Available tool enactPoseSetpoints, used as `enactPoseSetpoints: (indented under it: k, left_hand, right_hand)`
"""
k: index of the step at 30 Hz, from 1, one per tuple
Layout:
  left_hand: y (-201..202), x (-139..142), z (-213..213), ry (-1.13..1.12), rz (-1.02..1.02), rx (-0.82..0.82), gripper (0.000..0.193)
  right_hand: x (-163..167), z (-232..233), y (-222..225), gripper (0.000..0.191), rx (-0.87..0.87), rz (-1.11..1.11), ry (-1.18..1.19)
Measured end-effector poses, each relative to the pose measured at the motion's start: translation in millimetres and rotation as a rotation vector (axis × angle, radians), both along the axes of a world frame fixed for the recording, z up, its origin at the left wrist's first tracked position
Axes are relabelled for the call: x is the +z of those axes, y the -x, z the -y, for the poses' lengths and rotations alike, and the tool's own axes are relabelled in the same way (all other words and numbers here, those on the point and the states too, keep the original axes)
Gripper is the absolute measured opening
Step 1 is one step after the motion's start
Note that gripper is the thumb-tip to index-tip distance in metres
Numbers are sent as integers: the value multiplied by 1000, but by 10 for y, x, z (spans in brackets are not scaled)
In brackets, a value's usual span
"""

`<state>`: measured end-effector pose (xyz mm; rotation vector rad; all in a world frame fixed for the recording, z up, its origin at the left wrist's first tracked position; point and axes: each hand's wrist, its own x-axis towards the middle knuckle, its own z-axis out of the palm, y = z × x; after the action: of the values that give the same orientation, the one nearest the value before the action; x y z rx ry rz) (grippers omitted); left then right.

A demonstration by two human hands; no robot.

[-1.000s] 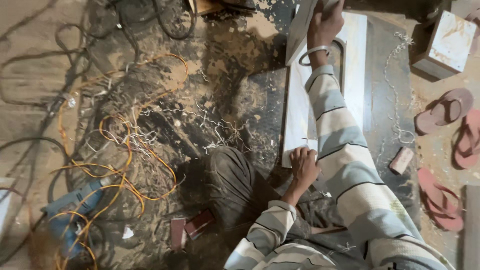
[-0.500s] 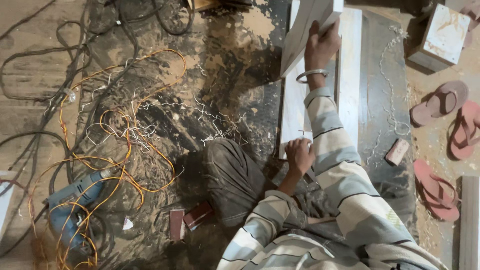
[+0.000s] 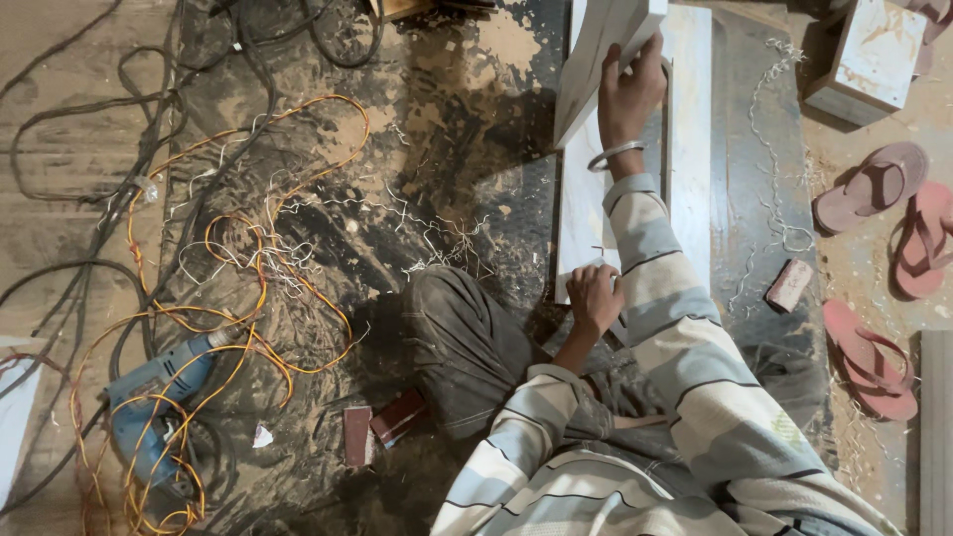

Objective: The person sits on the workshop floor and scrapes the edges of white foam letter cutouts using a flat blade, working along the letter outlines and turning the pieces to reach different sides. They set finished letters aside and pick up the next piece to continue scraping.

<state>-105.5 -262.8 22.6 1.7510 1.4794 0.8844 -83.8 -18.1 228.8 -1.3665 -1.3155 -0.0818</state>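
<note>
- The white wooden panel lies flat on the dark, sawdust-strewn floor, its long side running away from the person; everything below is placed against it
- The right hand reaches to the panel's far end, fingers curled shut around the lower edge of a second, shorter white board that is tipped up on a slant above the panel; the thumb lies on the board's near face and the fingertips wrap behind it, so the board sits between thumb and fingers
- A metal bangle circles that wrist, just above the striped sleeve, which crosses over the panel's middle
- The left hand rests at the panel's near end, fingers bent down and pressing on its corner; the panel lies under the fingertips rather than inside a grip, and whether anything small is pinched there cannot be told
- The person's bent knee in dark trousers sits just left of the panel's near end
- A small reddish-brown sanding block lies to the right of the panel, beside curly wood shavings
- Further right of the panel lie pink sandals, and a pale wooden block stands near its far right
- Well to the left of the panel, a blue power drill lies tangled in orange cable and black cables
- Two small dark red blocks lie left of the knee, near the panel's near end
</note>
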Motion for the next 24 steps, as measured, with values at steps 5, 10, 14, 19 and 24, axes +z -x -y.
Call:
enactPoseSetpoints:
  k: [5, 10, 14, 19, 24]
  left_hand:
    - [-21, 26, 15, 2, -27, -5, 15]
    - [-5, 80, 17, -3, -41, -1, 15]
    - [15, 143, 25, -20, -39, -17, 15]
    - [32, 188, 18, -77, -30, 55, 11]
    - [103, 182, -55, -95, 123, 21, 14]
  right_hand:
    - [0, 42, -64, 41, -10, 40, -27]
    - [-42, 107, -79, 41, 30, 39, 2]
    - [-99, 271, -65, 41, 37, 26, 118]
    - [-174, 484, 0, 57, -4, 56, 278]
    - [-343, 641, 26, 67, -29, -19, 398]
